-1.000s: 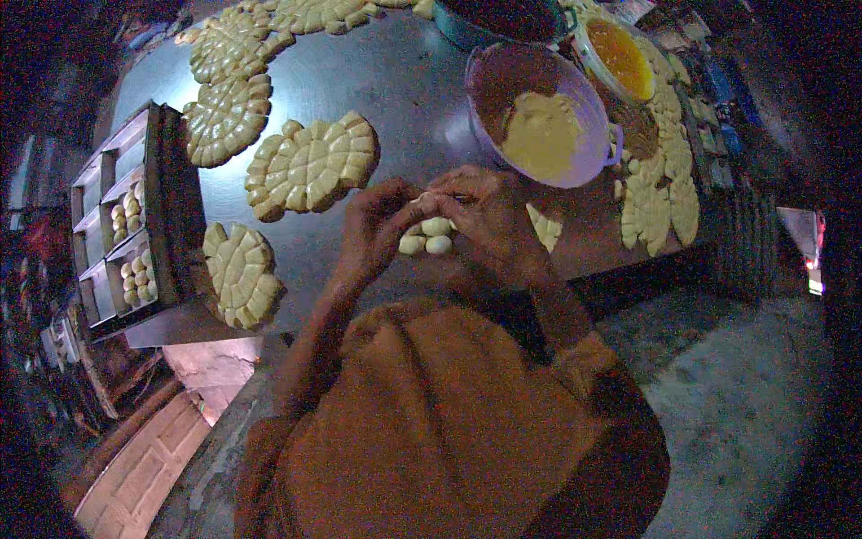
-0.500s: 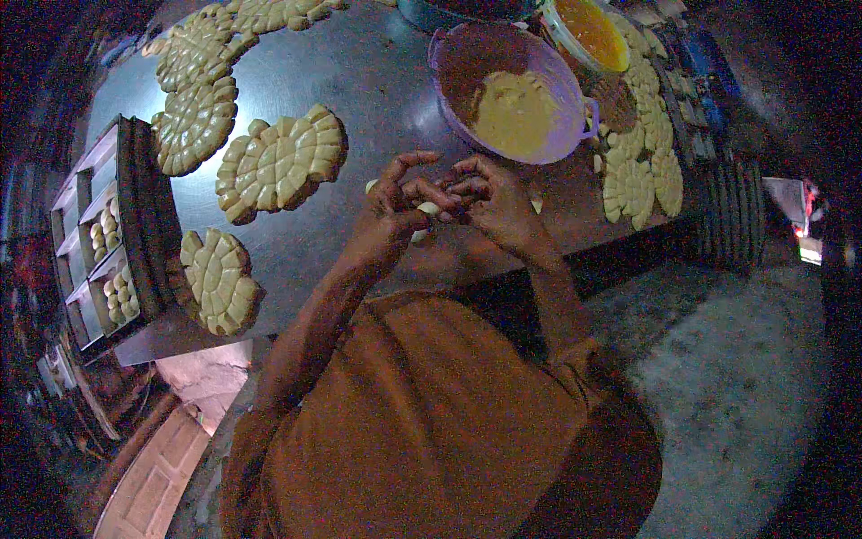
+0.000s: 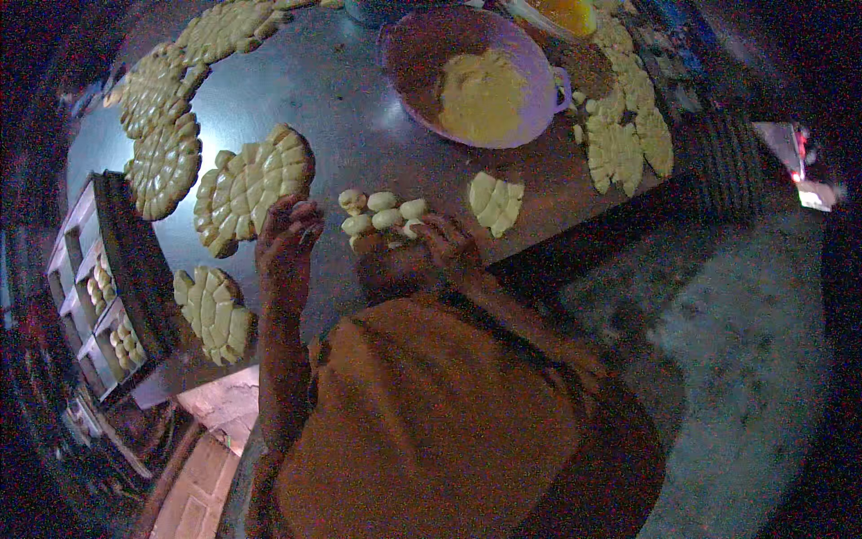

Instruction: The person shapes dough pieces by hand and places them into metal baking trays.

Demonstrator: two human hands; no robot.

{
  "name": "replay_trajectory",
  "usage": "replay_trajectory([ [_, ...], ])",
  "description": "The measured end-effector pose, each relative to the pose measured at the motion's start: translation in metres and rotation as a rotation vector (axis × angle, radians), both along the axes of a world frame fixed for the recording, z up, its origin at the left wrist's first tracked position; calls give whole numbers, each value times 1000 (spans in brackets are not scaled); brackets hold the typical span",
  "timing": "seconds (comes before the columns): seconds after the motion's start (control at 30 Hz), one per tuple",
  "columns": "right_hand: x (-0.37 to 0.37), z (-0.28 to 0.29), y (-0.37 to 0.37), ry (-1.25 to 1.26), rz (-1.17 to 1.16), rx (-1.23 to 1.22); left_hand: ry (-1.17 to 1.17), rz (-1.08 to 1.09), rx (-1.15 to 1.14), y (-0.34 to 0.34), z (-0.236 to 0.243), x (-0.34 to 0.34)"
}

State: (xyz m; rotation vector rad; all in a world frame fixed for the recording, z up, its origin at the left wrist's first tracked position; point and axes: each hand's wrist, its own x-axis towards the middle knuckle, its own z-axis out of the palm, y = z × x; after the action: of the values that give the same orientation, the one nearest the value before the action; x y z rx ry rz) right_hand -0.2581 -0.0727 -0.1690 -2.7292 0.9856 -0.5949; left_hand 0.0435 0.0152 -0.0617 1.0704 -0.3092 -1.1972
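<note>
My left hand point(image 3: 289, 238) is raised beside the near right edge of a large scored dough round point(image 3: 251, 184), its fingers bent and apart. A small pale patch shows by its fingertips, too blurred to name. My right hand point(image 3: 452, 244) has its fingertips on a dough ball point(image 3: 412, 229) at the near right of a small cluster. Several other smooth pale dough balls point(image 3: 386, 218) lie close together there, partly in front of my body. Right of this cluster lies a flat, scored wedge of dough point(image 3: 496, 203).
A purple basin point(image 3: 539, 108) holding a pale yellowish mass stands at the far side. Beyond it is a tub of orange-yellow stuff point(image 3: 570, 16). Scored dough pieces point(image 3: 615, 153) line the right, others point(image 3: 164, 166) the left. A dark-sided compartment tray point(image 3: 135, 260) holds dough balls.
My hands were together around a dough ball; now they are apart, the left moved left to the dough round, the right lowered to the cluster. The view has shifted, uncovering the balls and wedge.
</note>
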Motion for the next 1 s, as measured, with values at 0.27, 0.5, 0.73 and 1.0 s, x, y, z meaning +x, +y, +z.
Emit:
replay_trajectory([
  [0.27,-34,47,3,-297,-729,311,51,31,109,18,-2,-16],
  [0.5,-55,30,7,-388,-967,253,-89,112,169,9,-15,1],
  [0.73,-55,0,-3,-577,-1039,390,-419,73,239,17,-10,9],
  [1.0,-75,-9,0,-620,-1019,508,-485,-261,177,-15,8,-51],
])
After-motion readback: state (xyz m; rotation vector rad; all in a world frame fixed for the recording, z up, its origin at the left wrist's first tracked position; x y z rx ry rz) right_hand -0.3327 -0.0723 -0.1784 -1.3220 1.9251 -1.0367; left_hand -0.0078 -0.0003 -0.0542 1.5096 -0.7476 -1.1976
